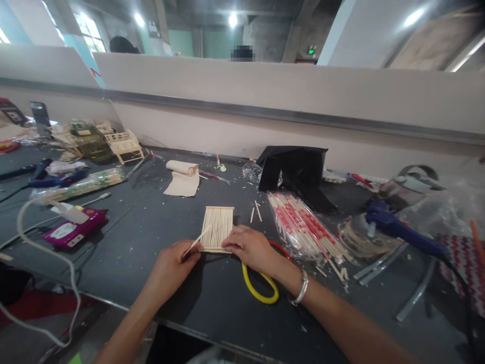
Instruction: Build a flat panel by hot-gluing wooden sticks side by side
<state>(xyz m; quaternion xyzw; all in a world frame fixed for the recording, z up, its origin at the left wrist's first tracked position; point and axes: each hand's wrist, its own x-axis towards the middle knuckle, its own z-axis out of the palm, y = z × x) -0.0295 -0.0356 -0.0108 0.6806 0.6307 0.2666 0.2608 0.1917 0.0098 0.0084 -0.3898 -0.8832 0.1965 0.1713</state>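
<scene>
From far off I see the little stick mat (pixel 217 227) on the dark table (pixel 146 215), just past my two hands; its long sticks (pixel 222 220) run near to far, with a cross stick (pixel 220 208) at each end; my right hand (pixel 253 246) touches the near right corner, and I can't tell if its fingers pinch the mat or only press it; my left hand (pixel 178 260) is just beside the near left corner, its thumb and fingers closed on one loose stick (pixel 202 236), which slants to the far right, over the mat's left side
</scene>
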